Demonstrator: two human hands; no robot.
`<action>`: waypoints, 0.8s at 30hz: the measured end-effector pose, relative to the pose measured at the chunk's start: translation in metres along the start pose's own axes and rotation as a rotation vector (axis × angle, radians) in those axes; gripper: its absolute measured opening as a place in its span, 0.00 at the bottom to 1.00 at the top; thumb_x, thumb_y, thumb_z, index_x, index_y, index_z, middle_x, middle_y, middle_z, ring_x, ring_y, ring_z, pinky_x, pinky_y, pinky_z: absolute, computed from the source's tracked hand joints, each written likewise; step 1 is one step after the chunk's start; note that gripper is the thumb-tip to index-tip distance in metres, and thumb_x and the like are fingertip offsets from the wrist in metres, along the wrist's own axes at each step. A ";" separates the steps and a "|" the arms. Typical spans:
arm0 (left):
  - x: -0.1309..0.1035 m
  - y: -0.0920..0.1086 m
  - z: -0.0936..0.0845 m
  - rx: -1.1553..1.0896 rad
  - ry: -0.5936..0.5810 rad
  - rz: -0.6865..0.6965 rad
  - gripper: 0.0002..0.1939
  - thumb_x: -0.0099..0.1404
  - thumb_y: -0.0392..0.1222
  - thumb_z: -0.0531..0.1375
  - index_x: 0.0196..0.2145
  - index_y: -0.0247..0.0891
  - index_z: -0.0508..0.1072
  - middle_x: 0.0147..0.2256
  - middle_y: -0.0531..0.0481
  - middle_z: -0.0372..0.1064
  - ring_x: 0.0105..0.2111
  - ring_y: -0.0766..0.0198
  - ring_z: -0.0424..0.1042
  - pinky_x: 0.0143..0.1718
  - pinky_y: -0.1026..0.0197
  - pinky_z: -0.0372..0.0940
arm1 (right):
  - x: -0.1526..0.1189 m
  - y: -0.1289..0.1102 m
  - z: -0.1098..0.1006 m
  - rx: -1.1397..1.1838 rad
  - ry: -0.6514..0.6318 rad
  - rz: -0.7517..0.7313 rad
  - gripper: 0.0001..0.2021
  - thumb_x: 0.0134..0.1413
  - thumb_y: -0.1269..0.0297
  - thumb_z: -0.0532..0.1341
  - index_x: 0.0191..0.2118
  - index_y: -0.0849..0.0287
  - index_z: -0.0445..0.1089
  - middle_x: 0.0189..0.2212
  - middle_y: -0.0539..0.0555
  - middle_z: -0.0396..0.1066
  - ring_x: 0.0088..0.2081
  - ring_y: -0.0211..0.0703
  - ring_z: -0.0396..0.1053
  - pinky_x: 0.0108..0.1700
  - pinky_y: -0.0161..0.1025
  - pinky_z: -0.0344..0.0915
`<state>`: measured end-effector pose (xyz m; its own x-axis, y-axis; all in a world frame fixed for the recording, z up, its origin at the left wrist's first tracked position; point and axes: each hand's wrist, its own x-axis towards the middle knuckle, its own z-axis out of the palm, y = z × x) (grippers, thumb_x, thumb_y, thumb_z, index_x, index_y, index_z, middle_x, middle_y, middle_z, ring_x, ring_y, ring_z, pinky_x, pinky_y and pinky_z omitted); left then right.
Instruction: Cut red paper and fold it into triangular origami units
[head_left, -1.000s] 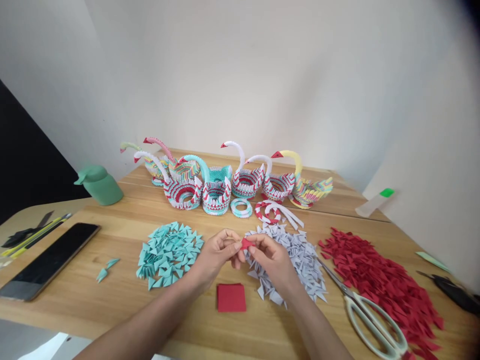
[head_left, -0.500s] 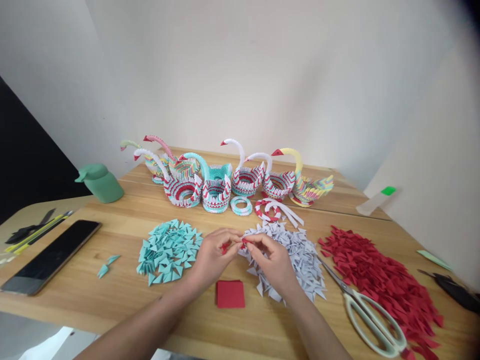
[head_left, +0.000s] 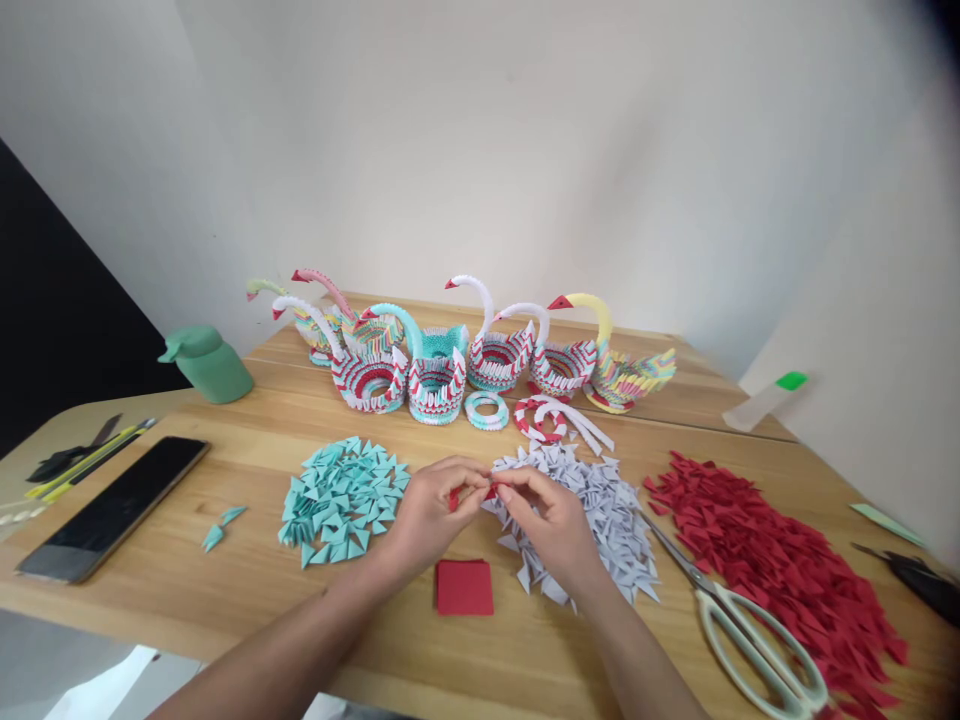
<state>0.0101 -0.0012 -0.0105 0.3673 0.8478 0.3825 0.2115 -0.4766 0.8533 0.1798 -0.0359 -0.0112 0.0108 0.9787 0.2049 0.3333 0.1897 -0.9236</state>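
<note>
My left hand [head_left: 439, 505] and my right hand [head_left: 547, 520] meet above the table, fingertips pinched together on a small piece of folded red paper [head_left: 491, 492]. A bit of red also shows inside the curled left fingers; most of it is hidden. Below the hands lies a short stack of red paper rectangles [head_left: 464, 587]. Grey-white folded paper triangles [head_left: 611, 520] spread under and beside my right hand. To the left of my left hand is a heap of turquoise paper triangles [head_left: 345, 500].
Several folded-paper swans [head_left: 371, 380] stand along the back, with paper rings [head_left: 487, 411] before them. Scissors [head_left: 757, 640] lie beside a heap of red triangles [head_left: 780, 570] at right. At left are a phone [head_left: 112, 510], a green lidded container [head_left: 206, 365] and loose turquoise pieces [head_left: 223, 528].
The whole view has shifted slightly, so things sit a little further right. Both hands keep their pinch on the red paper, with only small finger movement.
</note>
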 end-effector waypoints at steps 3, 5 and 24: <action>0.000 0.001 0.001 -0.063 0.000 -0.041 0.05 0.59 0.34 0.60 0.27 0.38 0.75 0.40 0.45 0.77 0.41 0.57 0.75 0.45 0.61 0.65 | 0.000 0.000 0.000 0.018 -0.002 0.011 0.09 0.55 0.61 0.61 0.38 0.57 0.76 0.35 0.54 0.76 0.36 0.44 0.72 0.38 0.38 0.67; 0.001 0.003 0.001 -0.126 -0.014 -0.070 0.06 0.60 0.35 0.60 0.26 0.38 0.74 0.37 0.45 0.78 0.39 0.58 0.75 0.43 0.61 0.65 | 0.000 0.000 0.000 0.039 -0.013 0.017 0.09 0.55 0.60 0.61 0.38 0.56 0.76 0.36 0.55 0.76 0.37 0.45 0.72 0.39 0.39 0.67; 0.003 0.007 -0.002 -0.245 -0.016 -0.132 0.09 0.59 0.41 0.62 0.23 0.37 0.74 0.32 0.45 0.76 0.34 0.59 0.73 0.40 0.59 0.66 | 0.001 -0.002 -0.002 0.079 -0.041 0.024 0.10 0.56 0.60 0.61 0.39 0.55 0.77 0.37 0.54 0.77 0.39 0.46 0.73 0.41 0.41 0.68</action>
<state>0.0112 -0.0022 -0.0027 0.3658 0.8942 0.2582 0.0336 -0.2900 0.9565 0.1808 -0.0355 -0.0087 -0.0216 0.9851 0.1707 0.2581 0.1704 -0.9510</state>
